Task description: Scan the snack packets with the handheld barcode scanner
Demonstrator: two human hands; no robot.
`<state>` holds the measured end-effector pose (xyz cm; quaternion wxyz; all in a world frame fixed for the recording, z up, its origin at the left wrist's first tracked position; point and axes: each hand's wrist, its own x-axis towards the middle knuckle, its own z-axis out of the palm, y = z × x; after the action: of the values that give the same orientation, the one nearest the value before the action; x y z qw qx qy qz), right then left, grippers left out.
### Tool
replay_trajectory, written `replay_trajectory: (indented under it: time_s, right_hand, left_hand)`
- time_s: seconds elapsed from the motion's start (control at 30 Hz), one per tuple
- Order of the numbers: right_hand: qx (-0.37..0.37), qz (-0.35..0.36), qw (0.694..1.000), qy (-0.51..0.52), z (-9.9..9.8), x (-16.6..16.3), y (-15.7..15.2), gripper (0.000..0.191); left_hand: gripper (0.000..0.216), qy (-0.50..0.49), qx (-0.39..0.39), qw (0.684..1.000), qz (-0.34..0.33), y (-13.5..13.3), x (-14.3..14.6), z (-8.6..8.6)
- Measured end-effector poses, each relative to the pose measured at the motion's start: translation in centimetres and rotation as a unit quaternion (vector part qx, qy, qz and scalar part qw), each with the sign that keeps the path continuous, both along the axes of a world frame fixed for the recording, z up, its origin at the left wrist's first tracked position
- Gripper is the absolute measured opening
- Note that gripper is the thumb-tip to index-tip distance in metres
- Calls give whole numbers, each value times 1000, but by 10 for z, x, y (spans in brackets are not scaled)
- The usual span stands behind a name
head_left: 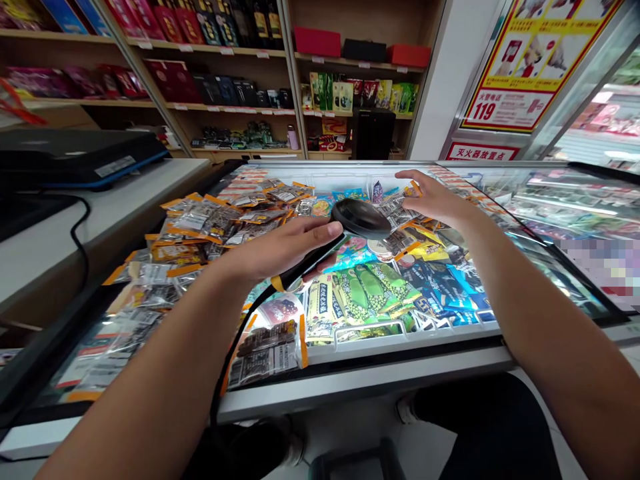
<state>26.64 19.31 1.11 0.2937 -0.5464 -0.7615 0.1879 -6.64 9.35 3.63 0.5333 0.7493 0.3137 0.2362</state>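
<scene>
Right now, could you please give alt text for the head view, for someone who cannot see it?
A person's left grip holds a black corded scanner over a glass-topped freezer strewn with orange-edged packets, and the right grip is at some of them. Colourful packs show inside; stocked shelves stand behind.

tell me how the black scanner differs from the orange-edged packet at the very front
Pose: the black scanner is held up in the left hand; the orange-edged packet lies at the freezer's front edge.
Look: the scanner is mostly black with a rounded head; the packet is see-through, with orange edges.
Both show dark areas.
</scene>
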Motion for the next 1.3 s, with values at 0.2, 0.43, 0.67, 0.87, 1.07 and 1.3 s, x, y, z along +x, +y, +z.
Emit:
replay_trajectory:
  time_s: [0.2, 0.43, 0.67, 0.87, 1.07, 1.3]
  right_hand:
    - [94, -181, 978, -40, -2, 14, 10, 71]
    - [250, -311, 899, -181, -8, 12, 7, 64]
    - [93, 214, 966, -108, -20, -125, -85, 46]
    - [23, 366, 920, -138, -50, -178, -151, 74]
    - [-25, 378, 920, -94, -49, -173, -141, 58]
    - [-125, 154, 977, 76, -27, -107, -62, 30]
  left_hand:
    - [50, -133, -21, 987, 87, 2, 4, 2]
    - [50, -254, -66, 939, 223, 17, 3, 4]
    - [48, -327, -93, 887, 313, 24, -4, 7]
    - [49, -320, -103, 896, 292, 19, -12, 10]
    - [44, -311, -103, 900, 289, 19, -11, 8]
    - [51, -249, -39, 930, 267, 22, -7, 4]
